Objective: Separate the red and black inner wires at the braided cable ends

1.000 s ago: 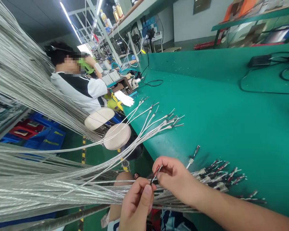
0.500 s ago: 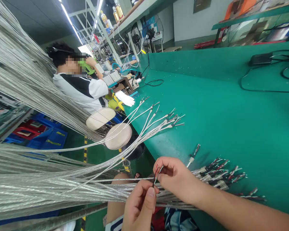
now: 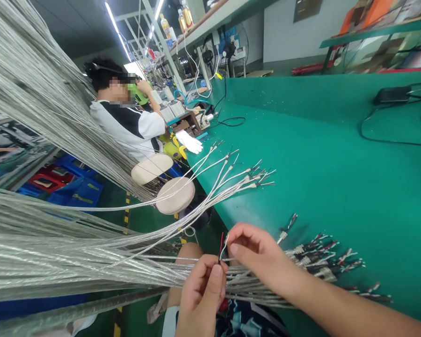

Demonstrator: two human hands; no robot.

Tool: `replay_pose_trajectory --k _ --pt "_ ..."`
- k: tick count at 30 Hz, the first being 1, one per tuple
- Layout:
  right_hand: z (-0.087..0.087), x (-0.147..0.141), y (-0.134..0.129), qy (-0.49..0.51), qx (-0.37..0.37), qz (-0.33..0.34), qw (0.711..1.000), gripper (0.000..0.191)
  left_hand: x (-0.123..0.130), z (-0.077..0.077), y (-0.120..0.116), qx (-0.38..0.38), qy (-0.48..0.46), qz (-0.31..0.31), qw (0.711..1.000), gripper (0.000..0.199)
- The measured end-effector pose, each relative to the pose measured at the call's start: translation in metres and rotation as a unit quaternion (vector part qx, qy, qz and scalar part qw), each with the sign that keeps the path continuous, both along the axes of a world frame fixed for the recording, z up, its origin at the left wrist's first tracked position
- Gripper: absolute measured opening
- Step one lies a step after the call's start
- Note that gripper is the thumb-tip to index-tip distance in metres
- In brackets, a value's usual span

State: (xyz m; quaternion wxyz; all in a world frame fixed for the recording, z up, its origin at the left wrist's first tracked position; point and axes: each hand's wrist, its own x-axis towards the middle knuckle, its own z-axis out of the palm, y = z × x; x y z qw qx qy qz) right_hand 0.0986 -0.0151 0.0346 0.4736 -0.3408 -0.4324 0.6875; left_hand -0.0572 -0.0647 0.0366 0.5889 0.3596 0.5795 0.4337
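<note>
My left hand [image 3: 206, 292] is closed, thumb against fingers, around the end of a cable. Thin red and white wires [image 3: 222, 245] stand up out of that pinch and spread apart. Just to their right, my right hand [image 3: 254, 248] has its fingers curled in and its fingertips at the white wire's top. Under both hands runs a thick bundle of silvery braided cables [image 3: 175, 276]. Stripped cable ends with black, red and white wires [image 3: 323, 257] lie in a pile on the green table, beyond my right wrist.
Another group of cable ends [image 3: 249, 180] lies across the edge of the green table [image 3: 319, 168]. A co-worker [image 3: 122, 117] sits at the left, past two round stools [image 3: 175, 195]. A black adapter [image 3: 393, 94] with its cord rests at the right. More cables [image 3: 49, 93] hang at the upper left.
The red and white wires are now spread further apart above my left fingertips. My right hand keeps close to them. The whole view has shifted slightly.
</note>
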Motion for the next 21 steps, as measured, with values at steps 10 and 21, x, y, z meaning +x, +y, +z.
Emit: replay_pose_trajectory --k 10,21 --pt "-0.0064 -0.0007 0.0007 0.027 0.015 0.025 0.999 0.016 0.0071 0.0015 0.0027 0.041 0.031 -0.016 0.999 0.037" --pt "-0.0021 0.0011 0.0002 0.013 0.014 -0.012 1.000 0.017 0.0091 0.0060 0.0067 0.026 0.055 -0.008 0.998 0.043"
